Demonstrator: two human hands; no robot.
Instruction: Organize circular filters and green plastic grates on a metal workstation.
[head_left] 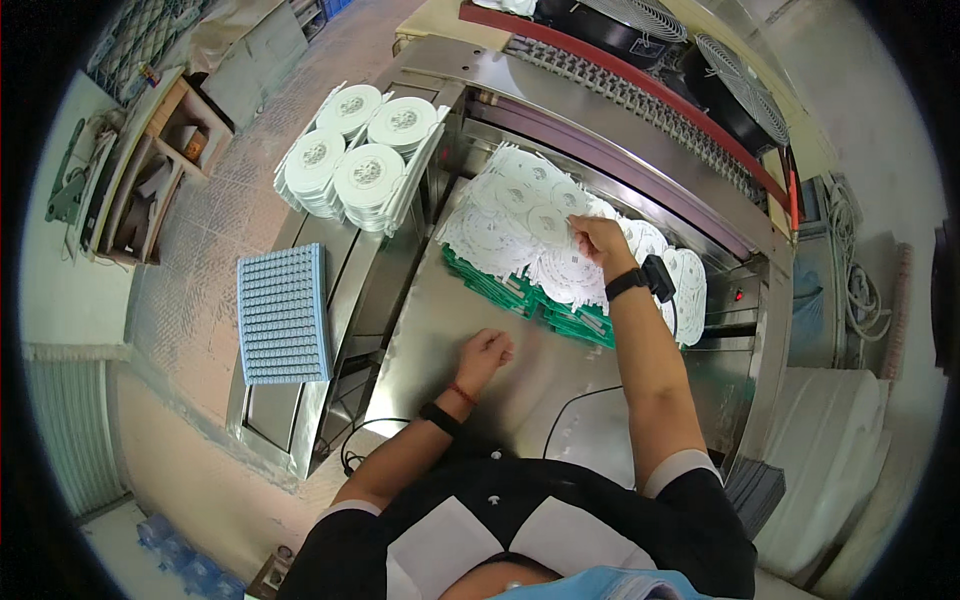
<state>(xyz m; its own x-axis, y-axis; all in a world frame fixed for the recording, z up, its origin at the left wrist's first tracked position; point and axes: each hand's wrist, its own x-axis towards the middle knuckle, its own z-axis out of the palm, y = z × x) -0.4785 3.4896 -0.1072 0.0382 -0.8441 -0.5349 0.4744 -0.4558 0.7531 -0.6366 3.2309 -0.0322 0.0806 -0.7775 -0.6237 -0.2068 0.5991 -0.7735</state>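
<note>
My right hand (597,240) pinches the edge of a white panel of round circuit boards (545,222), which lies on top of a wide pile. Green-edged panels (490,287) show under the front of that pile. My left hand (487,358) is curled into a loose fist above the bare metal worktop (440,330), in front of the pile. Nothing shows in its fingers, and it touches no board. More white round boards (685,290) lie to the right, beyond my right wrist.
Stacked round white boards (370,175) stand on a side bench at the left. Nearer lies a blue studded tray (283,315). Behind the pile runs a machine with a red rail (640,60) and black fans (740,90). A black cable (570,400) crosses the worktop near me.
</note>
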